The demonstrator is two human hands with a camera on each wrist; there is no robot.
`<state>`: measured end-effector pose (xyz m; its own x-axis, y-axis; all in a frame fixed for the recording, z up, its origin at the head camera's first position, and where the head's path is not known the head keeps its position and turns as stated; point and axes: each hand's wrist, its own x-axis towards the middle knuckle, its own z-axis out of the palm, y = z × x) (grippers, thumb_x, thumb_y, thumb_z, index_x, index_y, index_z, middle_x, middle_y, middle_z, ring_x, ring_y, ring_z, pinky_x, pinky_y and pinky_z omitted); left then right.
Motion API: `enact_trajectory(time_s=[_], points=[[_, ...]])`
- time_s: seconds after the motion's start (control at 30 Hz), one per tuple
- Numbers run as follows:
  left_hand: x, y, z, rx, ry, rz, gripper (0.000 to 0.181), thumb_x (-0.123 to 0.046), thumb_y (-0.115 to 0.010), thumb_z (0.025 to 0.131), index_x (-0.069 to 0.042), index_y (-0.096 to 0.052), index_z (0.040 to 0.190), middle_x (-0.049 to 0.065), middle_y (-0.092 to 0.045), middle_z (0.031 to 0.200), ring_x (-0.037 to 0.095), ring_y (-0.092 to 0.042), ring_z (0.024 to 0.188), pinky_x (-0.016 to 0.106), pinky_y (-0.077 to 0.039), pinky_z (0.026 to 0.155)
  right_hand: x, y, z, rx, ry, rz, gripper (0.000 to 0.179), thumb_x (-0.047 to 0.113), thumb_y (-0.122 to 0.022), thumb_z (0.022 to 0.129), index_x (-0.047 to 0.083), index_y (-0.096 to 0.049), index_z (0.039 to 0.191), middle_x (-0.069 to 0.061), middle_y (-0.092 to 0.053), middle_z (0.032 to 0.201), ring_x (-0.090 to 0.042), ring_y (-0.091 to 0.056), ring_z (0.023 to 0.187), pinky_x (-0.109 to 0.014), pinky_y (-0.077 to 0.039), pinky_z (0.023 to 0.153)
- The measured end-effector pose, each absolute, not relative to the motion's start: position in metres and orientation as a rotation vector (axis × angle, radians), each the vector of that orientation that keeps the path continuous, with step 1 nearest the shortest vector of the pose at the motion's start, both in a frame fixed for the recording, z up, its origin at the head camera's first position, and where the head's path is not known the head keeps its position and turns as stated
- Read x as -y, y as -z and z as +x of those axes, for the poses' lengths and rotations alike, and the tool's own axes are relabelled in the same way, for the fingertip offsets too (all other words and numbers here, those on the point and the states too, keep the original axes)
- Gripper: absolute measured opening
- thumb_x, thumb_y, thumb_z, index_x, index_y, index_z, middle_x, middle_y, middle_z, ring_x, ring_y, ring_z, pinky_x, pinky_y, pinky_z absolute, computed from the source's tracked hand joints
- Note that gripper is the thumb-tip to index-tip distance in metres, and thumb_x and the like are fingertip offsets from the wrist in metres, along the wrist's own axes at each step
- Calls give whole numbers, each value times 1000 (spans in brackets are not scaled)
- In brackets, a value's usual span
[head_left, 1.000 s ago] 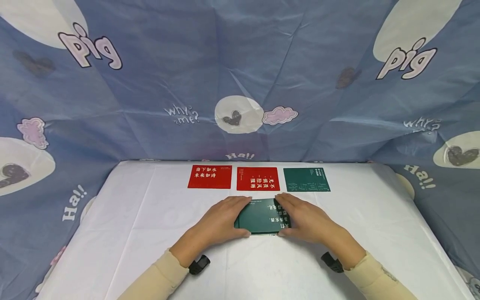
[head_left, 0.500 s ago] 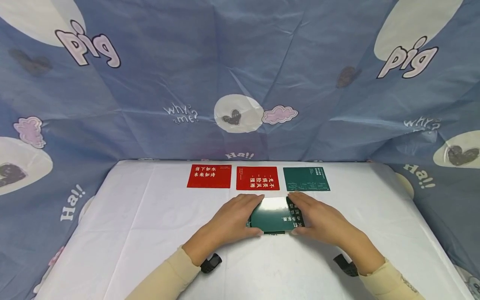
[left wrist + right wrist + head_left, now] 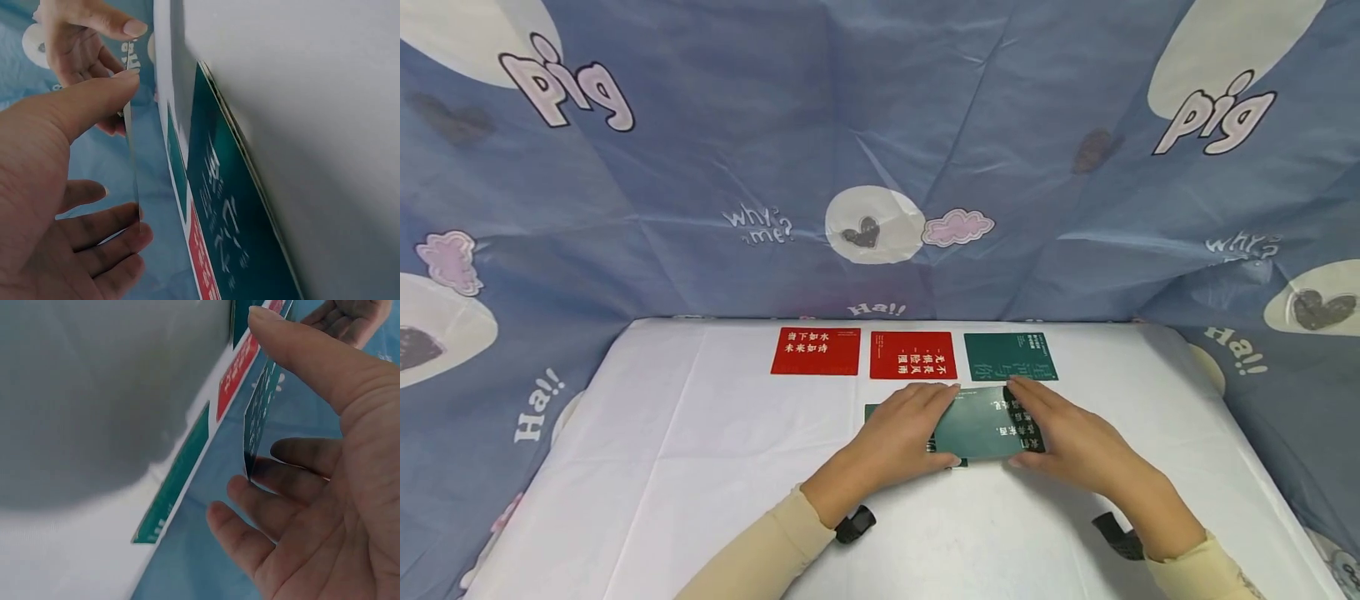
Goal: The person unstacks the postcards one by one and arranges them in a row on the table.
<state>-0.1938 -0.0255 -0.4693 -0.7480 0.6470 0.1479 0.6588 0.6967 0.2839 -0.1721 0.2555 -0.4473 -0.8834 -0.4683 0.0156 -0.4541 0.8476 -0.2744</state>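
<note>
In the head view a green card (image 3: 981,423) with white characters is held flat between both hands. My left hand (image 3: 891,442) pinches its left end, thumb at the near edge and fingers at the far edge. My right hand (image 3: 1078,429) grips the right end the same way. The left wrist view shows the card edge-on, raised above the white table. Beneath lies a small stack of green cards (image 3: 228,187) with white characters, mostly hidden by my left hand and the held card in the head view.
Behind the hands a row lies along the table's far side: a red card (image 3: 816,351) at left, another red card (image 3: 913,356) in the middle and a green card (image 3: 1011,357) at right. A blue printed cloth (image 3: 880,125) hangs behind the white table (image 3: 715,467).
Both hands have moved to the right with the green card, lifting it off the stack. The stack now shows at the left of it. The row of cards stays put.
</note>
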Motion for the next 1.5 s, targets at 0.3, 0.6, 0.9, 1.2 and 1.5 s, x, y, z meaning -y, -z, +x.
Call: enact_trajectory(time_s=[0.3, 0.6, 0.9, 1.2, 1.5], points=[[11, 464, -194, 2822, 480, -1112, 94, -51, -85, 85, -10, -43, 159, 6, -53, 153, 25, -49, 141, 38, -39, 119, -270, 436, -170, -2984, 412, -701, 103, 37, -92, 80, 7, -37, 162, -16, -38, 164, -41, -50, 140, -60, -56, 92], [-14, 465, -202, 2798, 479, -1144, 93, -50, -83, 87, -10, -41, 160, 5, -53, 153, 22, -48, 141, 36, -39, 119, -282, 434, -171, -2956, 412, -647, 99, 32, -91, 83, -1, -37, 159, -27, -32, 164, -50, -44, 141, -64, -50, 101], [-34, 476, -207, 2845, 398, -1124, 95, -53, -83, 86, -9, -42, 160, 8, -54, 153, 23, -50, 140, 37, -38, 120, -295, 446, -178, -2929, 434, -599, 100, 37, -90, 83, -2, -37, 159, -29, -32, 163, -51, -45, 140, -65, -50, 99], [-47, 488, -214, 2921, 356, -1112, 92, -52, -81, 88, -10, -42, 160, 6, -52, 154, 22, -47, 143, 35, -33, 122, -306, 466, -186, -2924, 457, -593, 99, 39, -89, 84, -7, -39, 156, -29, -36, 162, -50, -45, 140, -66, -46, 105], [-50, 493, -216, 2913, 307, -1140, 88, -52, -79, 89, -9, -45, 158, 7, -54, 152, 22, -47, 142, 35, -31, 123, -310, 475, -189, -2902, 464, -570, 98, 39, -88, 84, -8, -39, 156, -28, -38, 161, -50, -44, 141, -65, -44, 107]])
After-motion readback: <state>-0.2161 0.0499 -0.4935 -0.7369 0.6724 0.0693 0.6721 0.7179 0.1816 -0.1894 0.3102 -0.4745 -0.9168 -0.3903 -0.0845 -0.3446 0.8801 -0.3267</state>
